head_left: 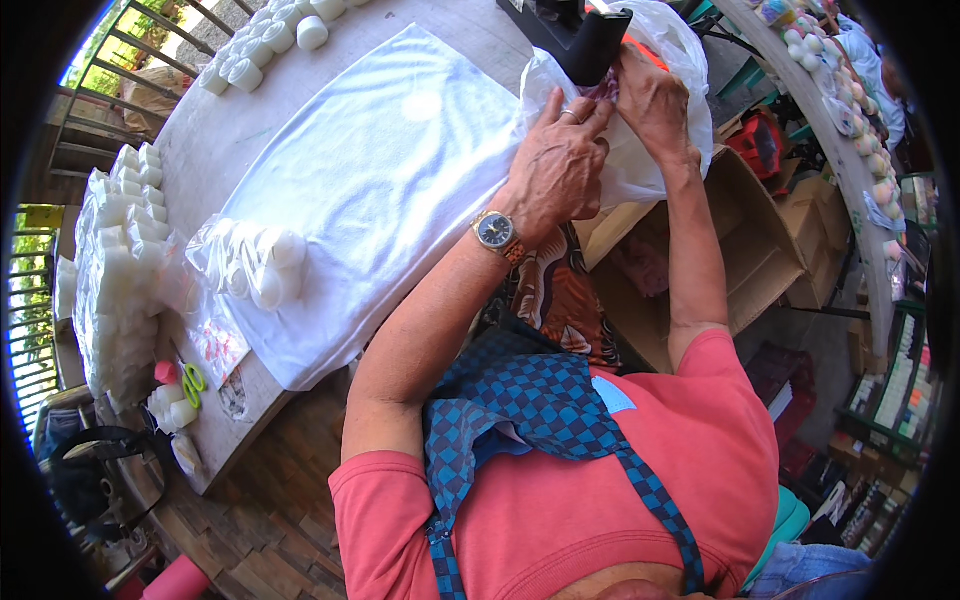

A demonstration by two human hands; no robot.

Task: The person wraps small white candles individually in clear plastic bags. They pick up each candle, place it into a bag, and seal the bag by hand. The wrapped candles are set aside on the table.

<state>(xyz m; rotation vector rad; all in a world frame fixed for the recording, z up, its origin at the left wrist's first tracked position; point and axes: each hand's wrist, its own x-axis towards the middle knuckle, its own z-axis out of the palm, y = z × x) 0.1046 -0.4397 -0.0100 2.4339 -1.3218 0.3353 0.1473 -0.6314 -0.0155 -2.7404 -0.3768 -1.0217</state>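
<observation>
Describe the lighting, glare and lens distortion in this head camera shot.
Head view: strong daylight; glare washes out the white cloth near its middle. The table edge bows from fisheye distortion, with black vignette at the corners. Both hands, left hand and right hand, on the clear plastic bag, look sharp; the shelves at right are dimmer.

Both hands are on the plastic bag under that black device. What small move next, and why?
Probably ease the clear plastic bag deeper under the black device: the left hand and right hand both pinch its gathered mouth right at the device's end, apparently not yet fed through.
</observation>
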